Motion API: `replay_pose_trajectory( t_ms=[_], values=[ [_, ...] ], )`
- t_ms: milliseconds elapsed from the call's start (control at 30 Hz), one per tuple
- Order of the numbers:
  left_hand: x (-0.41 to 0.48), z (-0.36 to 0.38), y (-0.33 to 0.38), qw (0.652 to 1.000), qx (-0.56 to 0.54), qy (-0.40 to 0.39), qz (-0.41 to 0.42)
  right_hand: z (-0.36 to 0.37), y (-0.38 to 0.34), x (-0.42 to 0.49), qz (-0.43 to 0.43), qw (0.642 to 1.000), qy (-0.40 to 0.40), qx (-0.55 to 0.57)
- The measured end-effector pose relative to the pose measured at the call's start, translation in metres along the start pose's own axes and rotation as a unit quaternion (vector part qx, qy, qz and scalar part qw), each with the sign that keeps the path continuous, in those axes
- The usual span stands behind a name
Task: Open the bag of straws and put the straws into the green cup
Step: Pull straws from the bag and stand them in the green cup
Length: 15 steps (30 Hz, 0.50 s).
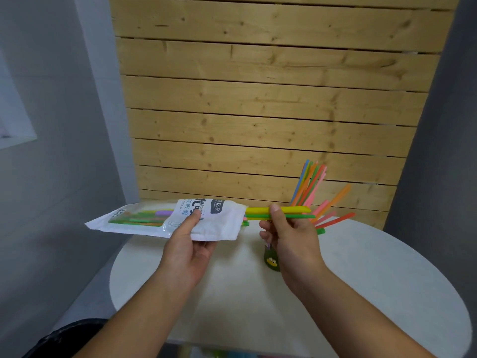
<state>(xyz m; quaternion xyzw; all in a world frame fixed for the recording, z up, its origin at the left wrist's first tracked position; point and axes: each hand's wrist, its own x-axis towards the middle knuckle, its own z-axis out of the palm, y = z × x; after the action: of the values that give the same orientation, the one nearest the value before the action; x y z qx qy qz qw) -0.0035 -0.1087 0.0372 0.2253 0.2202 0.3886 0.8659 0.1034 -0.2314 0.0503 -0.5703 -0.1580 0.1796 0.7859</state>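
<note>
On the far left I see a grey wall, then the straw bag point(165, 218), a white and clear plastic pouch held level above the round white worktop point(387, 267). Green, orange and purple straws show through its clear left part. My left hand point(188, 244) grips the bag near its middle, thumb pressed on the printed label and the fingers curled underneath. From the bag's open right end a yellow straw point(291, 209) and a green straw point(296, 216) stick out sideways. My right hand point(289, 231) pinches these two between thumb and fingers, clenched around them. Below and partly hidden behind that hand stands the green cup point(272, 260) on the worktop, with a cartoon face on its side. Coloured straws point(309, 182) fan up and to the right behind that hand, in front of a pale wooden slat panel point(271, 99).
</note>
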Motion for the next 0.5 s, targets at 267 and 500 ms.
replay_pose_trajectory(
  t_ms=[267, 500],
  values=[
    [0.005, -0.005, 0.003, 1.000, -0.013, 0.016, -0.011, -0.019, -0.014, -0.009, -0.025, 0.999, 0.034, -0.019],
    [0.011, -0.012, 0.008, 0.999, -0.031, 0.032, -0.010, -0.034, -0.014, -0.009, -0.065, 0.995, 0.066, -0.047]
  ],
)
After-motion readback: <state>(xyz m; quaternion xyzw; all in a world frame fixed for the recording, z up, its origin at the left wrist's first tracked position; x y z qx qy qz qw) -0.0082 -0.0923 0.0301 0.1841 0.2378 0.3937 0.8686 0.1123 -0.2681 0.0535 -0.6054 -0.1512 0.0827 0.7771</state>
